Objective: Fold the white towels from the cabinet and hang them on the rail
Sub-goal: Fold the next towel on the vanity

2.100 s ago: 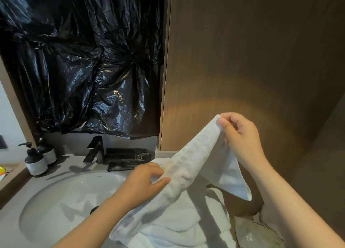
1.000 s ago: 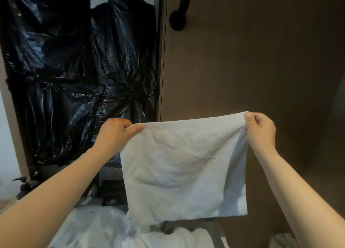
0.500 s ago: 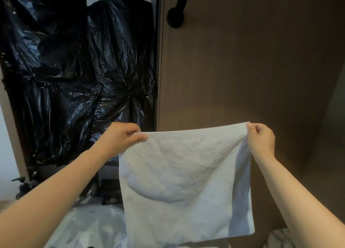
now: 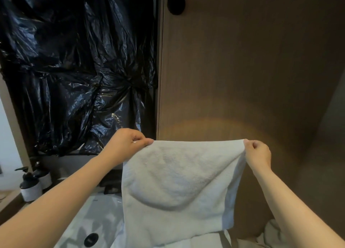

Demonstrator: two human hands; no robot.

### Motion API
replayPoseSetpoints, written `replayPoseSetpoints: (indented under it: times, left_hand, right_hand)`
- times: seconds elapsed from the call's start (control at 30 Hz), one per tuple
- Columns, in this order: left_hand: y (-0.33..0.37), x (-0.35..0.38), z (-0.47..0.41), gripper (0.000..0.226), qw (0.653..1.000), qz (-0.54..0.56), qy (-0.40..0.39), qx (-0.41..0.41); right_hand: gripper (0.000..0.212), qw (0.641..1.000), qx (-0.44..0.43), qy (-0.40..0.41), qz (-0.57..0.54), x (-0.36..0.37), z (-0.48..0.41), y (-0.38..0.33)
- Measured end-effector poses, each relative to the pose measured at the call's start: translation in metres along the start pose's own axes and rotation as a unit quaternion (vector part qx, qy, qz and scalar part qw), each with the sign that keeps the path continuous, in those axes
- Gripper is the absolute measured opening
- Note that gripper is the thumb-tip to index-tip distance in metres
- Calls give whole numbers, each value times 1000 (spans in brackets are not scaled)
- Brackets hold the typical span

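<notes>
Over the sink (image 4: 93, 216), at six o'clock, the towel (image 4: 177, 182) hangs spread wide. Its ten o'clock corner is pinched by the left hand (image 4: 125, 145), its two o'clock corner by the right hand (image 4: 257, 154). More towels (image 4: 268, 232) lie at five o'clock. At twelve, the rail (image 4: 176, 3), only its end visible, carries nothing: folding and hanging both seem left.

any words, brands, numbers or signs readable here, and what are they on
No text can be read.
Pump bottles: pale label bands, any print too blurred to read.
Sink: tiny mark on its back rim, too small to read.
White towel: no print visible.
</notes>
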State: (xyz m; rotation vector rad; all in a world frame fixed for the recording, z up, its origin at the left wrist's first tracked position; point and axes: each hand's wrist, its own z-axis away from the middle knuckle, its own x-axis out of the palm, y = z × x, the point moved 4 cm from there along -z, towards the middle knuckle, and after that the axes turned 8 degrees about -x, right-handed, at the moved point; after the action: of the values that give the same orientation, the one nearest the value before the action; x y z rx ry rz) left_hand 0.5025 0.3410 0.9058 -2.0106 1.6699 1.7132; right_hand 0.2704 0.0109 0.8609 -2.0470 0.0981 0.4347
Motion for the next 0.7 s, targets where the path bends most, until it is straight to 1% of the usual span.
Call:
replayPoseSetpoints:
  times: [0.1, 0.17, 0.2, 0.23, 0.3, 0.4, 0.47, 0.57, 0.7]
  left_hand:
    - [0, 9, 7, 25, 999, 12, -17, -27]
    - [3, 23, 17, 26, 999, 17, -39, -33]
    - [5, 33, 24, 26, 998, 22, -54, -33]
    - [8, 43, 33, 27, 997, 28, -68, -30]
    - [12, 65, 50, 31, 995, 25, -95, -19]
    - [13, 94, 74, 33, 991, 23, -134, -8]
    - [10, 107, 87, 34, 988, 33, -151, -16]
    - [5, 120, 107, 34, 984, 38, -168, -36]
    - [1, 124, 129, 27, 983, 42, -175, -40]
  right_hand:
    - [28, 998, 11, -58, 27, 5, 9, 2]
    - [48, 991, 1, -111, 75, 9, 25, 0]
    - [54, 988, -17, -133, 78, 13, 37, -3]
    - [53, 985, -40, -156, 68, 17, 52, -7]
    - [43, 968, -85, -232, 30, 29, 89, -12]
    - [33, 931, -97, -348, -44, 48, 147, -12]
    - [31, 918, -96, -377, -74, 57, 175, -9]
    - [30, 913, -101, -381, -101, 63, 199, 1]
    - [30, 896, -110, -413, -116, 66, 218, 8]
